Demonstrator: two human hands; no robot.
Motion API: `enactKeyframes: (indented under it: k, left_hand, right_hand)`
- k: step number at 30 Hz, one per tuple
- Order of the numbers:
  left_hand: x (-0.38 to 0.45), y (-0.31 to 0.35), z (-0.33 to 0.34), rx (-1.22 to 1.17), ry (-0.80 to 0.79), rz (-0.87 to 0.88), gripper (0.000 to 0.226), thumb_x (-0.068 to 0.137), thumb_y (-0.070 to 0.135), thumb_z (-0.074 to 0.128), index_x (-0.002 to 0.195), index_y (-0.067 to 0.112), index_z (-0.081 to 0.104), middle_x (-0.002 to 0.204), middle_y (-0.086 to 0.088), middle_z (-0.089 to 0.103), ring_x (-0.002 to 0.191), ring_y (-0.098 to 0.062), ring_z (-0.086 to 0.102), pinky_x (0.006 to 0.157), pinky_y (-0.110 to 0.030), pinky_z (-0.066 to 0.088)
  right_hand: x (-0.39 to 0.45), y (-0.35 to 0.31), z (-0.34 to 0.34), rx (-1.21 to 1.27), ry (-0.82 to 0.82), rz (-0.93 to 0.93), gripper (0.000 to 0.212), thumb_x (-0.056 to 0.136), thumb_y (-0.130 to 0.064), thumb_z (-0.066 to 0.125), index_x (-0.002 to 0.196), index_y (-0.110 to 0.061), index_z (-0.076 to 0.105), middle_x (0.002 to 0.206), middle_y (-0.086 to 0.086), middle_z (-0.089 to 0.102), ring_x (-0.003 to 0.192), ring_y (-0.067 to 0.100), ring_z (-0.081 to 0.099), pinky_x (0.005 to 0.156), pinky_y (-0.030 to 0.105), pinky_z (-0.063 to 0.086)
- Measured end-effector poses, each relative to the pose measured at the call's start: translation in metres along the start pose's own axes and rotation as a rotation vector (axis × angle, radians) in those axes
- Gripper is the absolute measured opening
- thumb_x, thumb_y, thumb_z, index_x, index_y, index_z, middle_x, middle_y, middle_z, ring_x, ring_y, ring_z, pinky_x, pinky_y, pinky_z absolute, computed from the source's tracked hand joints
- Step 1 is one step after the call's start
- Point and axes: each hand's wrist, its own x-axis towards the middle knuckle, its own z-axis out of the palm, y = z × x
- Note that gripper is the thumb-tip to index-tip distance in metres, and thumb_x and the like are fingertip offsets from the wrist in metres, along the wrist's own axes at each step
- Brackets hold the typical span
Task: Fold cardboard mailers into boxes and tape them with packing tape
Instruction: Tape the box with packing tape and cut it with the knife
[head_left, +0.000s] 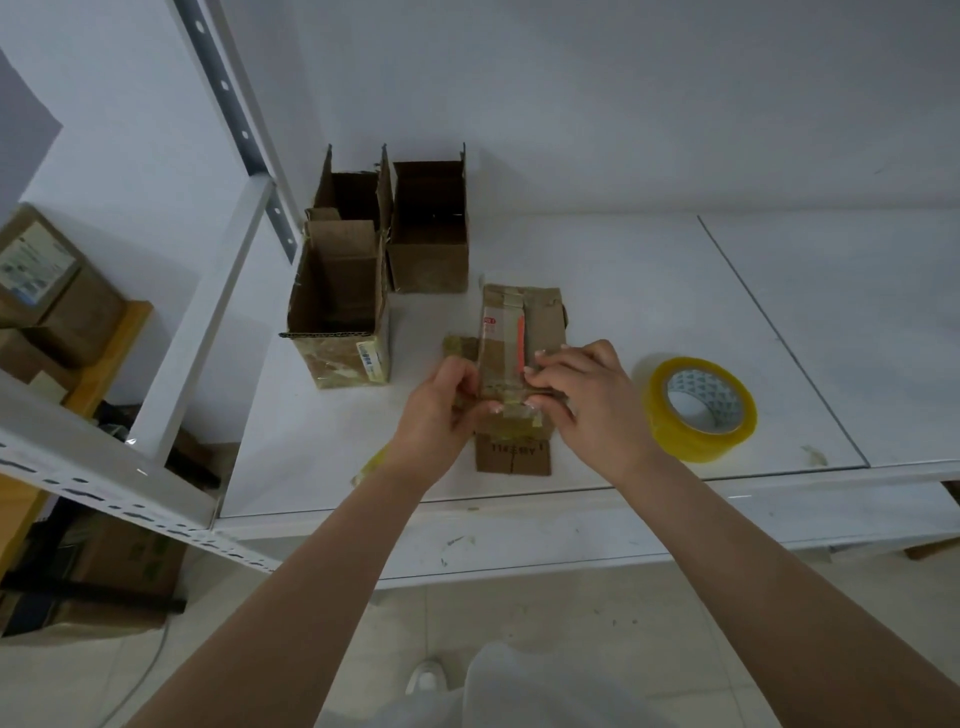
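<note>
Three open boxes (358, 270) stand behind the mailer (511, 338) both hands pinch, left hand (441, 405) and right hand (587, 395); tape roll (698, 408) lies just right.

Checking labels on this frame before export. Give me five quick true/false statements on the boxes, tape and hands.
1. Both hands hold the cardboard box being worked on. True: the left hand and right hand grip the cardboard box at its near end.
2. The tape roll is in the right hand. False: the tape roll lies on the table, right of the hands.
3. Three open boxes stand at the back left of the table. True: one in front, two behind.
4. The open boxes are sealed on top. False: their top flaps stand up.
5. The tape roll is blue. False: it is yellowish.
</note>
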Motion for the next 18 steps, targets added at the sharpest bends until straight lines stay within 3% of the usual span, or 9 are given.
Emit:
enactKeyframes:
  k: [2,5,8,10,12,15,16,18]
  left_hand:
    - [0.002,0.0,0.001,0.03,-0.007,0.023,0.032,0.084,0.014,0.072,0.088,0.02,0.041,0.088,0.002,0.05,0.074,-0.022,0.059,0.064,-0.044,0.056]
    - [0.005,0.001,-0.004,0.106,-0.102,0.005,0.038,0.081,0.012,0.075,0.09,0.02,0.039,0.093,-0.004,0.053,0.078,-0.025,0.06,0.069,-0.046,0.056]
    - [0.006,0.011,-0.01,0.162,-0.065,0.034,0.044,0.076,0.029,0.079,0.1,0.017,0.043,0.103,0.001,0.05,0.089,-0.02,0.057,0.077,-0.034,0.056]
    - [0.012,0.025,-0.01,0.202,-0.041,0.165,0.054,0.078,0.045,0.07,0.114,0.01,0.051,0.118,-0.003,0.051,0.108,-0.019,0.053,0.09,-0.026,0.049]
    - [0.019,0.034,-0.005,0.276,-0.161,0.234,0.054,0.087,0.038,0.063,0.131,0.008,0.052,0.139,-0.008,0.049,0.136,-0.024,0.039,0.107,-0.029,0.036]
    - [0.021,0.036,0.002,0.34,-0.235,0.217,0.048,0.094,0.02,0.059,0.139,0.006,0.05,0.149,-0.009,0.043,0.147,-0.023,0.019,0.115,-0.022,0.012]
    - [0.022,0.035,0.003,0.348,-0.23,0.211,0.047,0.095,0.02,0.058,0.139,0.006,0.05,0.15,-0.009,0.042,0.148,-0.023,0.018,0.115,-0.021,0.009]
    - [0.021,0.033,0.004,0.363,-0.221,0.225,0.047,0.095,0.021,0.058,0.139,0.006,0.05,0.15,-0.009,0.041,0.148,-0.023,0.017,0.117,-0.022,0.009]
  right_hand:
    - [0.001,0.002,0.0,0.009,-0.02,0.002,0.023,0.075,-0.018,0.081,0.096,-0.009,0.076,0.102,0.004,0.073,0.09,0.032,0.055,0.076,0.031,0.046]
    - [0.002,0.008,-0.002,0.026,-0.066,0.01,0.025,0.076,-0.02,0.079,0.1,-0.011,0.076,0.108,0.002,0.072,0.094,0.031,0.052,0.08,0.026,0.041]
    - [-0.001,0.006,0.0,0.016,-0.048,0.028,0.024,0.077,-0.018,0.078,0.1,-0.011,0.075,0.108,0.003,0.071,0.094,0.032,0.052,0.081,0.025,0.039]
    - [-0.002,0.002,0.004,0.027,-0.002,0.034,0.02,0.079,-0.013,0.076,0.099,-0.008,0.075,0.106,0.005,0.072,0.092,0.035,0.053,0.082,0.024,0.038]
    - [-0.005,0.0,0.008,0.06,0.031,0.052,0.023,0.082,-0.009,0.073,0.104,-0.006,0.073,0.109,0.008,0.071,0.098,0.038,0.055,0.087,0.032,0.046]
    - [-0.02,-0.002,0.011,0.175,0.036,0.241,0.04,0.088,-0.015,0.069,0.125,-0.001,0.059,0.129,0.016,0.059,0.117,0.034,0.051,0.095,0.039,0.047]
    - [-0.026,-0.004,0.011,0.178,0.061,0.338,0.044,0.088,-0.021,0.07,0.125,-0.001,0.057,0.128,0.017,0.057,0.117,0.031,0.052,0.093,0.038,0.048]
    - [-0.032,-0.007,0.013,0.051,0.102,0.457,0.037,0.086,-0.034,0.071,0.105,-0.003,0.064,0.106,0.014,0.064,0.098,0.03,0.059,0.076,0.039,0.051]
